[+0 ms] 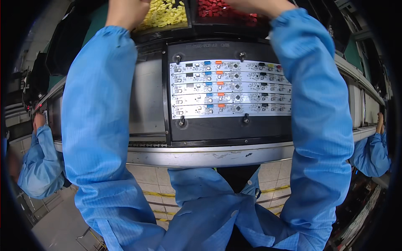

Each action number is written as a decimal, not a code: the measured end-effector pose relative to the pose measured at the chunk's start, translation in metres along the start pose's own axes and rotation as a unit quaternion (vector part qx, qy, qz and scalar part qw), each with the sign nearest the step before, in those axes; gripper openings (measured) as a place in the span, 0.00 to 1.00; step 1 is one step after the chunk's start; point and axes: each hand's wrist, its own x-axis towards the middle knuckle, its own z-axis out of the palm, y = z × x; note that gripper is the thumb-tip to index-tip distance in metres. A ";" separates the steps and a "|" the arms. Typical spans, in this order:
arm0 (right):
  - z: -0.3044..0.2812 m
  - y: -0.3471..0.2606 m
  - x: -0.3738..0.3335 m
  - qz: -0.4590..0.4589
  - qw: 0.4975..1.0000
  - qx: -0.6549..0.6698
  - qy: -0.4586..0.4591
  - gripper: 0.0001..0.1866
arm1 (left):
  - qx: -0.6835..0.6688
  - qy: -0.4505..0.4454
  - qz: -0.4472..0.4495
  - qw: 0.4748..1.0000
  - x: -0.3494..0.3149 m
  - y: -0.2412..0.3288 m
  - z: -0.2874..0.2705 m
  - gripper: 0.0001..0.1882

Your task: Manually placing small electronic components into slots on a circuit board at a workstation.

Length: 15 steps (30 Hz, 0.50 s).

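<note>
Neither grip can be read: both hands run past the top edge of the view, so only wrists and the heels of the hands show, fingers hidden. The left hand [125,10] reaches into the bin of yellow parts [165,14] at the far side of the conveyor; the right hand [261,5] reaches over the bin of red parts [217,10] just beside it. Both arms wear blue sleeves [98,117].

Between the forearms, a black carrier [228,129] lies on the conveyor [146,96], near its front rail [201,157]. On the carrier sits a white board panel [230,88] of five strips, held by four clips at its corners; each strip bears small blue, orange, black and yellow parts. At the conveyor's left and right ends, other people's blue sleeves [35,167] show, one hand on the right rail [380,123].
</note>
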 end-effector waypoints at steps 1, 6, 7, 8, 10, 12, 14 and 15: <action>-0.001 -0.030 -0.004 0.056 0.998 -0.027 0.020 0.08 | -0.030 -0.006 -0.038 0.999 -0.006 0.006 -0.012 0.10; -0.038 -0.035 -0.107 -0.001 0.999 0.008 0.042 0.10 | -0.181 -0.045 -0.035 0.982 -0.040 0.032 -0.045 0.13; -0.036 -0.039 -0.124 0.053 0.996 0.067 0.026 0.12 | -0.166 -0.051 -0.023 0.985 -0.052 0.055 -0.052 0.12; -0.036 -0.038 -0.146 0.109 0.989 0.098 0.010 0.11 | -0.288 -0.076 -0.012 0.955 -0.062 0.071 -0.042 0.10; -0.027 -0.033 -0.177 0.195 0.965 0.175 0.026 0.10 | -0.360 -0.142 -0.029 0.922 -0.079 0.096 -0.023 0.10; -0.025 -0.020 -0.202 0.256 0.941 0.221 -0.002 0.09 | -0.387 -0.177 -0.040 0.904 -0.092 0.120 -0.008 0.08; -0.023 -0.014 -0.210 0.258 0.939 0.228 -0.007 0.10 | -0.405 -0.213 -0.067 0.887 -0.098 0.135 0.002 0.06; -0.020 -0.011 -0.213 0.269 0.925 0.268 0.000 0.11 | -0.406 -0.214 -0.065 0.886 -0.098 0.141 0.005 0.06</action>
